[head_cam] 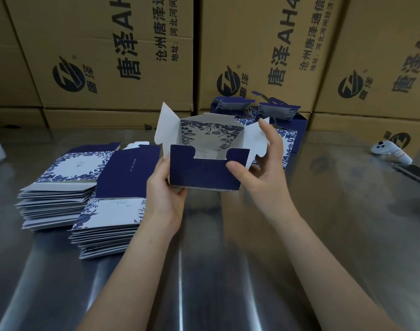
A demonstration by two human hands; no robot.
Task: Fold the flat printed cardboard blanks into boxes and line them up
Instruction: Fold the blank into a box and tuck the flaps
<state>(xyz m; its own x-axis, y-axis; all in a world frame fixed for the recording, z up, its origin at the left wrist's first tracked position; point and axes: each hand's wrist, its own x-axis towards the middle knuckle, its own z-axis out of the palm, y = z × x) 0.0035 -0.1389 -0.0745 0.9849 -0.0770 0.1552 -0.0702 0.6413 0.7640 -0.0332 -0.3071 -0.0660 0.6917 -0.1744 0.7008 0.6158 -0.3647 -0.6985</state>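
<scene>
I hold a half-folded box [204, 168] in the air above the middle of the counter [347, 211], its open end turned up toward me. The navy front panel faces me, with a notch cut in its top edge. Behind it the back panel shows a blue flower print, and a white side flap stands out on each side.

My left hand [164, 197] grips the box at its lower left corner, fingers curled underneath. My right hand [264, 173] holds the right side: the thumb presses on the navy front panel and the fingers reach up behind the right flap.

Toward the left edge of the counter lie two stacks of flat blanks. The farther stack [58, 194] shows a white face with a blue border on top; the nearer stack [108, 223] lies just beside my left wrist, its top blank showing a navy panel.

At the far edge, behind the box I hold, finished boxes [276, 115] stand close together with their lids up.

Near the right edge lie a white controller [390, 151] and a dark phone [414, 172]. Big brown cartons [108, 56] with black printing are stacked behind the counter.
</scene>
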